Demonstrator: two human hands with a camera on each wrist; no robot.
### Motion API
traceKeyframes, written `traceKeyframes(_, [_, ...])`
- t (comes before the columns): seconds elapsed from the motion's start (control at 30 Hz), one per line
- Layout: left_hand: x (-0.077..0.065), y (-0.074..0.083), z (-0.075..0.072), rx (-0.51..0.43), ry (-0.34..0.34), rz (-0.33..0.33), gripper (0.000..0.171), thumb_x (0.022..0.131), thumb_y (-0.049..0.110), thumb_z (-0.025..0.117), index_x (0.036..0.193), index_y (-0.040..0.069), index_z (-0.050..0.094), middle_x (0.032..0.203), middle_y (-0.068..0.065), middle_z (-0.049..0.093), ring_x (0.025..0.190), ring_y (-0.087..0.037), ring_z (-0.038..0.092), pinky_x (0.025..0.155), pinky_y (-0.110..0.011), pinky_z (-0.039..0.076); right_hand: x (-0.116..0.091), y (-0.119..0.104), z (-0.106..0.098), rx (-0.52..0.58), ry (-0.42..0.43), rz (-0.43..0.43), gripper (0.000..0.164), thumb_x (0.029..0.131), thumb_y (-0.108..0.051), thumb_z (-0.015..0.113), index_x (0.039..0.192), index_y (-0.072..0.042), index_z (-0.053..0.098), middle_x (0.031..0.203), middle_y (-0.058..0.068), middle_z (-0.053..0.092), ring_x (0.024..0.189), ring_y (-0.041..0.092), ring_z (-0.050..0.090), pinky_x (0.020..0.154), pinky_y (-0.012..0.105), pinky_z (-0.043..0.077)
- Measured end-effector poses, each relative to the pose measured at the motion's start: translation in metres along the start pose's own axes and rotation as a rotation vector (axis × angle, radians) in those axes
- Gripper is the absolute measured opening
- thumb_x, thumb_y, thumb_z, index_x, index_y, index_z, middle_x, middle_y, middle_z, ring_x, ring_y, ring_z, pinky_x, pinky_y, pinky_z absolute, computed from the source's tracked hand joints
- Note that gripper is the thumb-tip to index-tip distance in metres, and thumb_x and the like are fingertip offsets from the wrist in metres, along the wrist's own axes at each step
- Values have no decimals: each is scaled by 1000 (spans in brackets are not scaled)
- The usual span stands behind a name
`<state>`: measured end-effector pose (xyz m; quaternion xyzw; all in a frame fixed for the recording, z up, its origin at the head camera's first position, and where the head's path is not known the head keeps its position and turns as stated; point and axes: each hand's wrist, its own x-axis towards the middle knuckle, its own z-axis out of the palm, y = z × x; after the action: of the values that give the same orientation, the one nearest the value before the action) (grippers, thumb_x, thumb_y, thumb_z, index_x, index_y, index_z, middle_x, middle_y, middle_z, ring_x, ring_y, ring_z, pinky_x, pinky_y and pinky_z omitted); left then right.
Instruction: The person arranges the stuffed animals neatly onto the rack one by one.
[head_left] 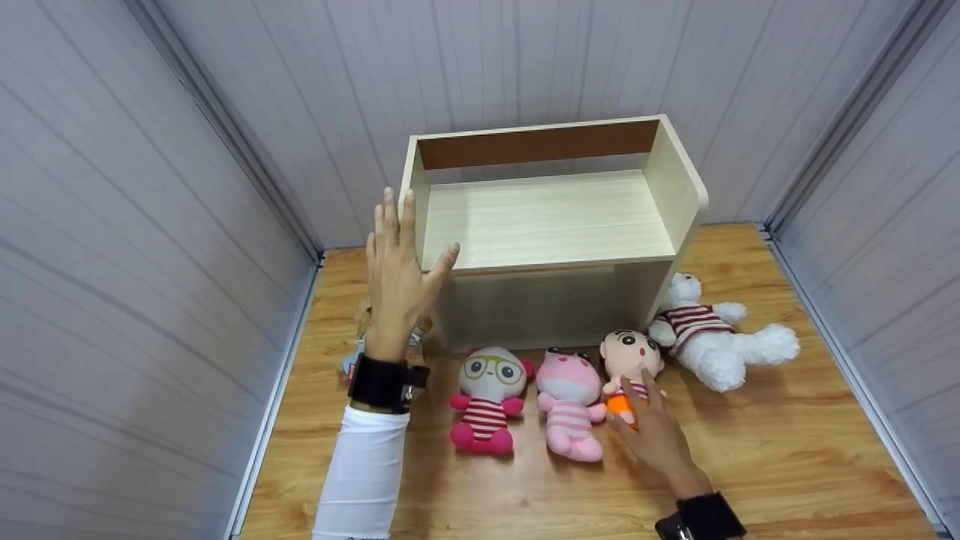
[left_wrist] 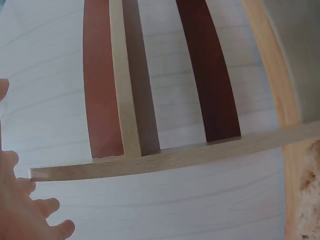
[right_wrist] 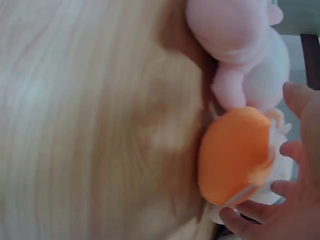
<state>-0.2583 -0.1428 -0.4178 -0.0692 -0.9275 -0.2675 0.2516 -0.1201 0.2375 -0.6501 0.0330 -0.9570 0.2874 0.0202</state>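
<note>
A boy doll (head_left: 630, 351) in a striped top and orange shorts (right_wrist: 235, 155) lies in front of a small pale wooden shelf (head_left: 555, 217). Over its lower body reaches my right hand (head_left: 656, 435), fingers spread and not curled round it. Whether the fingertips touch the doll is hard to tell. My left hand (head_left: 401, 281) is raised with straight fingers at the shelf's left side panel (left_wrist: 185, 160); contact with the panel is unclear. Left of the doll lie a pink plush animal (head_left: 568, 386) and a plush panda (head_left: 487, 397) in a red-striped top.
A white plush bear (head_left: 697, 337) lies against the shelf's right side. Behind my left wrist, a brown plush toy (head_left: 365, 322) is partly hidden. Grey panel walls (head_left: 150, 225) enclose the wooden floor (head_left: 810, 450) at the left, back and right.
</note>
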Motion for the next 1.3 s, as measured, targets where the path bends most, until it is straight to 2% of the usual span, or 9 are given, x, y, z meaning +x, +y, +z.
traceKeyframes(0.2, [13, -6, -4, -24, -24, 4, 91, 94, 67, 52, 166, 27, 11, 175, -2, 0, 161, -33, 3, 124, -62, 11, 2, 3, 7, -25, 53, -28, 64, 95, -20, 71, 154, -13, 47, 168, 17, 23, 138, 60, 39, 90, 69, 48])
traceKeyframes(0.4, [25, -11, -3, -78, -2, 20, 92, 94, 64, 55, 166, 24, 13, 175, -2, 2, 161, -35, 6, 124, -60, 15, 3, 1, 10, 8, 19, 4, 63, 95, -21, 71, 153, -14, 48, 169, 15, 22, 140, 64, 33, 98, 69, 44])
traceKeyframes(0.63, [35, -17, 3, -79, 53, 76, 89, 94, 58, 59, 164, 21, 19, 175, -4, 6, 160, -37, 12, 124, -57, 21, 3, 2, 10, 51, 20, -4, 65, 91, -17, 75, 151, -14, 51, 170, 15, 23, 141, 56, 34, 100, 65, 45])
traceKeyframes(0.8, [38, -20, 12, -143, 96, 106, 81, 95, 47, 65, 162, 23, 27, 174, -5, 11, 158, -37, 18, 121, -58, 28, 4, 4, 5, 78, 12, -2, 66, 90, -20, 76, 151, -14, 51, 169, 15, 23, 139, 50, 37, 99, 63, 45])
traceKeyframes(0.97, [39, -23, 20, -234, 180, 148, 63, 97, 23, 66, 155, 14, 44, 170, -9, 27, 158, -31, 22, 124, -48, 28, 6, 4, 2, 140, -28, 56, 68, 89, -32, 75, 151, -15, 51, 170, 14, 21, 142, 49, 31, 104, 66, 41])
traceKeyframes(1.07, [41, -26, 24, -296, 245, 159, 53, 94, 11, 67, 146, 10, 55, 164, -9, 41, 155, -28, 31, 125, -41, 28, 8, 4, 2, 165, -56, 91, 67, 92, -38, 73, 151, -17, 51, 170, 14, 20, 144, 50, 27, 107, 68, 36])
traceKeyframes(1.2, [43, -28, 26, -389, 312, 143, 38, 92, 2, 66, 130, 8, 68, 151, -7, 57, 147, -27, 45, 121, -34, 34, 12, 3, 1, 217, -65, 110, 61, 95, -40, 69, 148, -14, 55, 169, 17, 22, 145, 56, 21, 110, 72, 27])
traceKeyframes(1.23, [43, -28, 26, -417, 323, 136, 35, 92, 0, 66, 125, 7, 70, 148, -7, 60, 145, -27, 48, 113, -29, 41, 13, 3, 1, 230, -65, 113, 58, 96, -39, 68, 147, -13, 57, 168, 18, 22, 144, 56, 21, 110, 72, 26])
traceKeyframes(1.3, [44, -29, 24, -488, 328, 117, 28, 93, -2, 63, 118, 6, 73, 143, -5, 64, 114, -24, 68, 90, -18, 49, 16, 3, 0, 255, -61, 117, 53, 98, -36, 66, 144, -11, 59, 167, 19, 24, 143, 57, 22, 110, 71, 24])
